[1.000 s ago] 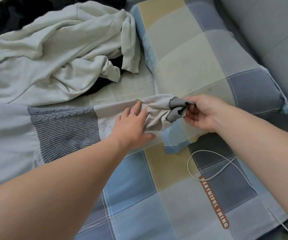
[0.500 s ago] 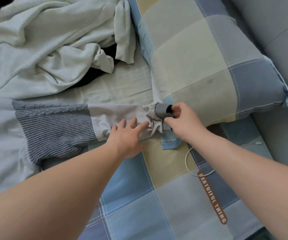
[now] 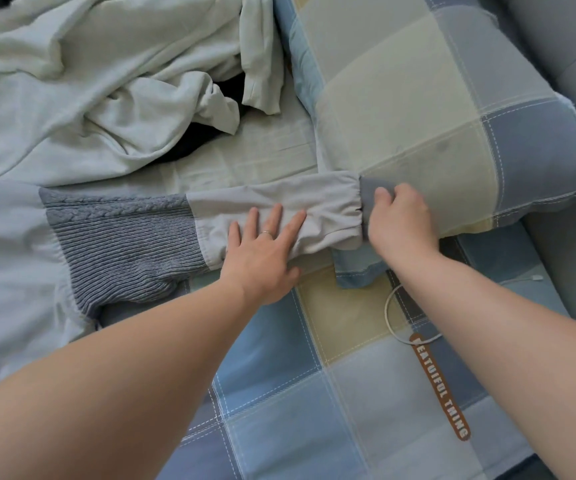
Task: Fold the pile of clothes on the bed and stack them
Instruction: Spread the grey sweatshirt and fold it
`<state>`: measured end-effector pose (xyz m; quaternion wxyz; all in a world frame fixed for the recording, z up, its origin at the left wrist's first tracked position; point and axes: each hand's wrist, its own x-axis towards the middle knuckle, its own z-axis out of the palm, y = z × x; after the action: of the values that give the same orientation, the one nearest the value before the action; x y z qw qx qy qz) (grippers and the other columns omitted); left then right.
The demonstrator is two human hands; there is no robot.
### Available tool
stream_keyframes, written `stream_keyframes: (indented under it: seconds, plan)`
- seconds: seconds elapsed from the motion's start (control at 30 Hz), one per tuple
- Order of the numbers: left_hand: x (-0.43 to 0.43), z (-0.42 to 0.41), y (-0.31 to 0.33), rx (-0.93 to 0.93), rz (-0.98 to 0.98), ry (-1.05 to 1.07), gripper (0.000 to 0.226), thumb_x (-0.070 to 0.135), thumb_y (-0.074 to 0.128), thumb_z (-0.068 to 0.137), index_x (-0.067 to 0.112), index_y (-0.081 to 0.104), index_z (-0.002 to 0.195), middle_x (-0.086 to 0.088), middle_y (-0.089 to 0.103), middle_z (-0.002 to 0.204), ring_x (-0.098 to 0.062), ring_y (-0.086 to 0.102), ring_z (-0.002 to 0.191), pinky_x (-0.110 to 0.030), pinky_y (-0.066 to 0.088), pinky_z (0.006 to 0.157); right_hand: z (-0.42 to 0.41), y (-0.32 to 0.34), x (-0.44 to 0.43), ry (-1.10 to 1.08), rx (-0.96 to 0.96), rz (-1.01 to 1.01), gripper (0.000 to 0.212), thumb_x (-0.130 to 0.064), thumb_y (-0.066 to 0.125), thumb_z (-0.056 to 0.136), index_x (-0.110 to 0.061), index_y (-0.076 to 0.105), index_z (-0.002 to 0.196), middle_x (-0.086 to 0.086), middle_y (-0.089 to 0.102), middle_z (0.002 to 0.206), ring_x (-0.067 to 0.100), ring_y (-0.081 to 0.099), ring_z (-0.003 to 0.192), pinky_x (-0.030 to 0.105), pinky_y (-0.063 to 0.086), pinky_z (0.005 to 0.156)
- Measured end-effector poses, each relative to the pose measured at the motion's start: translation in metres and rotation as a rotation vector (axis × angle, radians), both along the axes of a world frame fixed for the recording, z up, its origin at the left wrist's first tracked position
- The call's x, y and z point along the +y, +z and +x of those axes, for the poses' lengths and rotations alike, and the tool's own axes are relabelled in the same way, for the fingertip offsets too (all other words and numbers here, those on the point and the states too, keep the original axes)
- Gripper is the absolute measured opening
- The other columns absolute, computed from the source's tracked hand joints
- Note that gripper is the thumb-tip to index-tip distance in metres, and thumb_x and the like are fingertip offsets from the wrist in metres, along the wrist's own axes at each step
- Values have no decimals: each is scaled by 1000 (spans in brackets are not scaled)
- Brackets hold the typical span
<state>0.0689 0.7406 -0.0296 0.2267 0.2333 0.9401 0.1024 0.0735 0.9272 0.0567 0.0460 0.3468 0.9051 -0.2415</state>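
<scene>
The left hand (image 3: pixel 265 251) lies flat, fingers spread, pressing the sleeve (image 3: pixel 279 202); the right hand (image 3: pixel 400 223), just beside it, pinches the grey cuff (image 3: pixel 367 188) with curled fingers. The checked bed (image 3: pixel 297 393) carries everything. A crumpled pale pile (image 3: pixel 89 98) lies at upper left. The jacket (image 3: pixel 2 254) lies spread at left, its sleeve stretched out to the pillow (image 3: pixel 418 98), the cuff resting on the pillow's edge. A white cable (image 3: pixel 388 313) loops near the right forearm. A ring (image 3: pixel 267 233) sits on the left hand.

A brown label (image 3: pixel 440 388) printed on the checked bed sheet (image 3: pixel 279 427) carries white capitals reading "EATUIFUL THING"; a white cable (image 3: pixel 387 308) crosses the label's upper end, just before the E.
</scene>
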Motion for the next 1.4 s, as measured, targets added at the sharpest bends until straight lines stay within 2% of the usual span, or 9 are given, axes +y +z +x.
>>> stream_keyframes:
  seconds: [0.1,0.2,0.37,0.53,0.7,0.83,0.97,1.23,1.4]
  plan:
    - [6,-1,5,-59,-24,-6,96,59,53,91,42,-15,156,-2,-14,168,-37,-11,154,-61,0,121,1,3,8,24,-71,86,29,-36,39,106,-11,50,96,13,56,100,30,46,86,36,31,70]
    - [4,4,9,-89,-6,-7,98,63,54,90,41,-14,156,-2,-14,168,-35,-13,154,-62,-2,120,-2,4,9,10,-125,143,30,-36,45,104,-9,58,98,14,61,103,32,48,86,36,34,71]
    - [-36,22,31,-33,57,-8,93,61,52,91,41,-10,158,0,-13,169,-32,-15,154,-58,-4,122,20,22,-29,46,7,156,39,-34,54,96,-16,46,130,11,51,134,35,46,122,46,40,93]
    - [-120,61,46,-29,19,29,90,58,52,92,43,-7,157,3,-10,169,-29,-11,155,-54,0,124,80,20,-105,219,167,73,49,-16,65,85,-11,51,131,17,51,132,40,46,122,51,38,97]
    - [-223,122,43,-104,-90,149,83,60,46,94,44,-6,157,3,-13,169,-29,-11,155,-52,-1,124,144,-19,-198,385,-82,-237,38,-6,67,87,-9,55,123,11,61,120,34,55,117,44,41,100]
    - [-323,183,33,-158,-164,293,77,58,41,96,43,0,158,2,-10,169,-31,-6,155,-52,3,123,190,-47,-282,465,-399,-378,57,-18,64,93,-9,41,144,15,50,142,34,46,133,39,34,110]
    - [-423,252,21,-230,-242,561,74,54,48,96,38,11,159,3,-3,169,-30,-1,155,-51,10,123,232,-72,-342,406,-515,-292,71,-27,65,91,-16,32,153,14,33,153,37,38,137,43,33,113]
    - [-571,383,13,-236,-252,829,70,51,45,98,33,12,159,3,0,169,-30,4,154,-48,17,121,298,-87,-386,-10,-416,-312,41,-19,62,96,5,55,128,24,61,128,42,57,119,40,44,87]
    - [-599,425,12,-194,-144,1101,83,50,57,94,27,12,159,-2,10,168,-28,16,151,-44,20,119,346,-85,-402,-113,-377,-340,46,-26,69,93,5,62,127,24,62,131,41,57,122,46,44,100]
